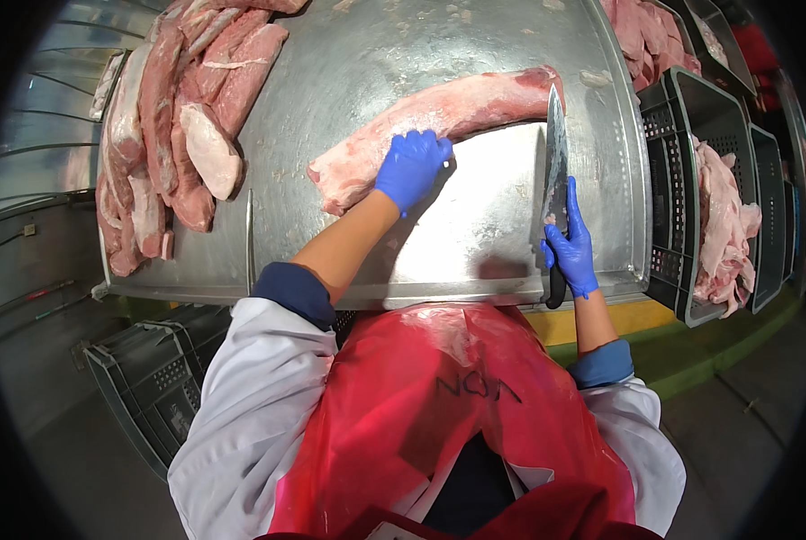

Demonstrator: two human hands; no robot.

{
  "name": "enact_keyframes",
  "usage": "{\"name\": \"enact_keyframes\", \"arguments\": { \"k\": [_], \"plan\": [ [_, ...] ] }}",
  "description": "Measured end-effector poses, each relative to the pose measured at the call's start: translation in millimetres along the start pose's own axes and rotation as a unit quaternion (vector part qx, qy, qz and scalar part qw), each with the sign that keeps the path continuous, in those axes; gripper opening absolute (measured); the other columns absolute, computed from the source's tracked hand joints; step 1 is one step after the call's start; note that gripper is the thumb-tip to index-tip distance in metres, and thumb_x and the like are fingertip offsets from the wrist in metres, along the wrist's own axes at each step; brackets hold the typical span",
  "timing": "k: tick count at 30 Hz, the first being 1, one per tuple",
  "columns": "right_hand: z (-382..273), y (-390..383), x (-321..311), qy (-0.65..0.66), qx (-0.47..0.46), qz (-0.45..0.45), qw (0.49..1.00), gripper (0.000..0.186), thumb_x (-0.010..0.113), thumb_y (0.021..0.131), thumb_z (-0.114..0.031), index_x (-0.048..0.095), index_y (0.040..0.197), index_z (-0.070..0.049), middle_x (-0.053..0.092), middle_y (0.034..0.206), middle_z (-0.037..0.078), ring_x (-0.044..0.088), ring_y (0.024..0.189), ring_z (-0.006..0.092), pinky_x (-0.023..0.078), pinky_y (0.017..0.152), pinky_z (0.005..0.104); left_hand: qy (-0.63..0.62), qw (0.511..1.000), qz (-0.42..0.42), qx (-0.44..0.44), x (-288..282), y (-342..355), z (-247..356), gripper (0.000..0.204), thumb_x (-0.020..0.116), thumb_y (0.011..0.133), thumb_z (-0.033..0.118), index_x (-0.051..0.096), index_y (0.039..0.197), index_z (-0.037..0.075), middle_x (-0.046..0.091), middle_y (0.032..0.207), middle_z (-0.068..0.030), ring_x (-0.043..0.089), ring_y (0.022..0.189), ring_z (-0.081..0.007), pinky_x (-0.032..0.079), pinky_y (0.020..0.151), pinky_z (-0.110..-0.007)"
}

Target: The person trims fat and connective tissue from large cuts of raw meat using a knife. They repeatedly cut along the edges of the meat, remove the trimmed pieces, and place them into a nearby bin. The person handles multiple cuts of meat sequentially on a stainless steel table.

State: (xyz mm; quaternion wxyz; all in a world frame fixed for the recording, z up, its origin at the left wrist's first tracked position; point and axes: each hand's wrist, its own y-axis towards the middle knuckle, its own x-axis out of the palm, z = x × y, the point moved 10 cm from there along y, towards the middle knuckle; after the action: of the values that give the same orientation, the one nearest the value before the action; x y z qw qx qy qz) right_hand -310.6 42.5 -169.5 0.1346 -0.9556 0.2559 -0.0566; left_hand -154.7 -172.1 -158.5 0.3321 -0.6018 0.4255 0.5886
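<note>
A long pale-pink pork loin (457, 108) lies slantwise across the metal table (358, 36), its right end farther from me. My left hand (412, 169), in a blue glove, presses on the loin's near edge with curled fingers. A speck of white shows beside its fingertips, too small to name. To the right, my blue-gloved right hand (572, 245) is closed round the black handle of a knife (556, 153). One finger stretches forward along the knife. The blade points away from me, its tip beside the loin's right end.
Several meat cuts (173, 117) are heaped at the table's left. A thin metal strip (249, 236) lies near them. Right of the table, a grey crate (691, 99) stands by pale trimmings (725, 225). Another dark crate (151, 360) sits below the table's left edge.
</note>
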Motion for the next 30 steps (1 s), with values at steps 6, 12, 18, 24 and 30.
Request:
{"name": "enact_keyframes", "arguments": {
  "k": [6, 12, 18, 24, 30],
  "plan": [
    [10, 11, -6, 0.023, 0.011, -0.058, 0.998, 0.08, 0.056, 0.098, -0.002, 0.014, 0.162, -0.024, 0.061, 0.099, 0.004, 0.056, 0.068, 0.0081, 0.053, 0.06, 0.0248, 0.055, 0.991, -0.069, -0.103, 41, -16, -4, 0.029, 0.055, 0.091, 0.01, 0.055, 0.119, 0.009, 0.064, 0.092, -0.0143, 0.067, 0.077, -0.0294, 0.053, 0.063, -0.042],
    [20, 19, -19, -0.004, 0.015, -0.094, 0.995, 0.079, 0.056, 0.099, -0.004, 0.014, 0.162, -0.025, 0.061, 0.094, 0.004, 0.056, 0.066, 0.0093, 0.053, 0.06, 0.0252, -0.276, 0.854, -0.007, -0.441, 60, -64, -28, 0.041, 0.066, 0.086, 0.025, 0.05, 0.116, 0.002, 0.066, 0.095, -0.019, 0.068, 0.09, -0.0399, 0.054, 0.081, -0.05],
    [5, 25, -17, -0.064, 0.041, -0.139, 0.987, 0.079, 0.056, 0.099, -0.005, 0.012, 0.162, -0.025, 0.061, 0.086, 0.004, 0.055, 0.063, 0.0081, 0.052, 0.058, 0.0237, -0.396, 0.584, 0.114, -0.7, 79, -37, -20, 0.053, 0.066, 0.085, 0.034, 0.054, 0.122, -0.001, 0.055, 0.131, -0.0292, 0.063, 0.108, -0.0451, 0.049, 0.097, -0.049],
    [-10, 42, -9, -0.117, -0.006, -0.152, 0.981, 0.079, 0.054, 0.099, -0.005, 0.012, 0.162, -0.025, 0.063, 0.081, 0.003, 0.058, 0.06, 0.0102, 0.052, 0.056, 0.0275, -0.368, 0.691, 0.069, -0.619, 82, -41, -51, 0.042, 0.05, 0.092, 0.032, 0.068, 0.103, -0.005, 0.067, 0.107, -0.0306, 0.065, 0.101, -0.0452, 0.05, 0.09, -0.049],
    [-25, 109, 72, -0.289, -0.178, -0.17, 0.925, 0.077, 0.053, 0.099, -0.02, 0.01, 0.162, -0.027, 0.068, 0.076, 0.015, 0.068, 0.063, 0.0256, 0.055, 0.063, 0.0375, -0.381, 0.778, 0.124, -0.484, 37, -39, -65, 0.04, 0.05, 0.091, 0.028, 0.066, 0.099, -0.008, 0.067, 0.098, -0.0322, 0.065, 0.094, -0.0456, 0.049, 0.083, -0.05]
  ]
}}
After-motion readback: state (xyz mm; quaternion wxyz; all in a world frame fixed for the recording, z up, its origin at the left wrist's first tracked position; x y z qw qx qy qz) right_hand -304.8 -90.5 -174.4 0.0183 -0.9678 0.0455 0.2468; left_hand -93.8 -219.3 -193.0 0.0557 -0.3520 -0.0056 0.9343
